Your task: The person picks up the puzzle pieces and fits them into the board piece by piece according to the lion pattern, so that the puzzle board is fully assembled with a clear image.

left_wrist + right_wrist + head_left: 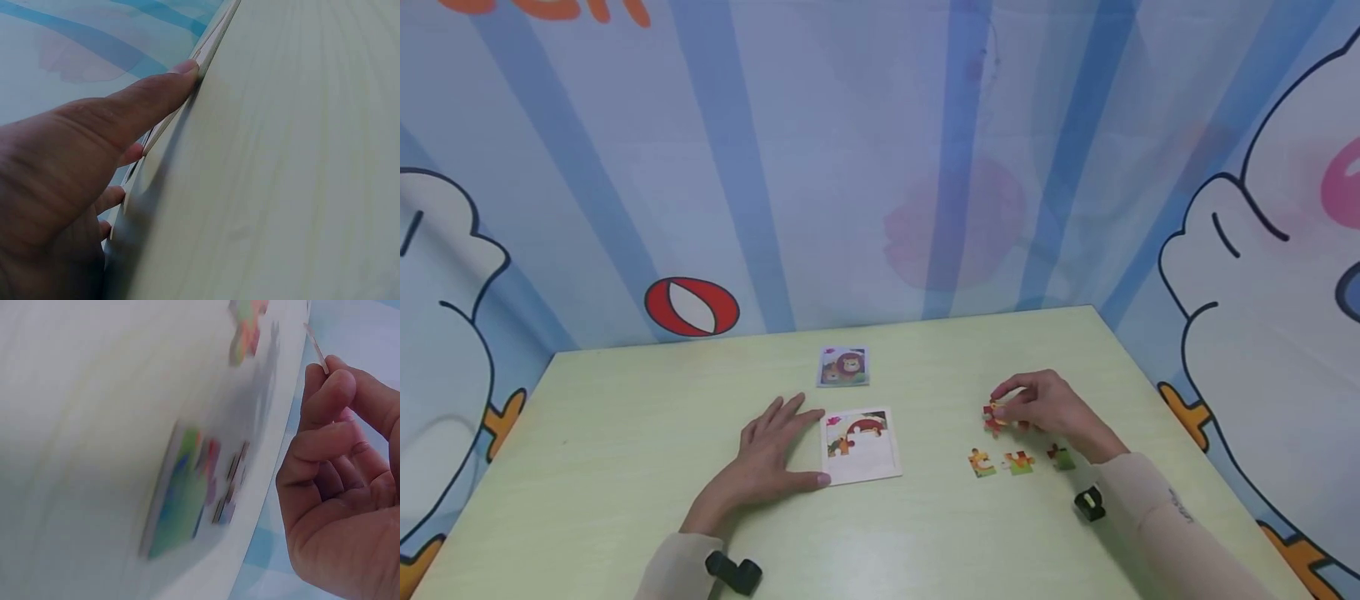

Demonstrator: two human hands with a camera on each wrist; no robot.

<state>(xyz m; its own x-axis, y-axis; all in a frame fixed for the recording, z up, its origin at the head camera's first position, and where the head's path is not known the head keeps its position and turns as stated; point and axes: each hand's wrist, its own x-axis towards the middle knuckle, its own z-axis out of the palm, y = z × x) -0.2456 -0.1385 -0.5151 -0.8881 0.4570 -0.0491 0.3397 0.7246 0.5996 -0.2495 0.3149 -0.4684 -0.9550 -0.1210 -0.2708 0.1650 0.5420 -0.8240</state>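
My left hand [766, 457] lies at the left side of a white puzzle tray [868, 465], fingers spread. Its thumb [156, 94] and index fingertip touch the tray's edge. Inside the tray, a few fitted pieces [867, 427] show part of a red and brown picture along the top and left. To the right, my right hand [1051, 408] pinches a red and orange puzzle piece [992, 415] between thumb and index finger, clear of the table. In the right wrist view this piece [317, 350] appears edge-on. Its other fingers are curled in.
Behind the tray lies a small lion picture card [842, 367]. Several loose puzzle pieces lie below and under the right hand: an orange one [981, 462], a red and green one [1019, 462], a dark green one [1061, 457]. A printed cloth [865, 167] hangs behind the table [625, 442].
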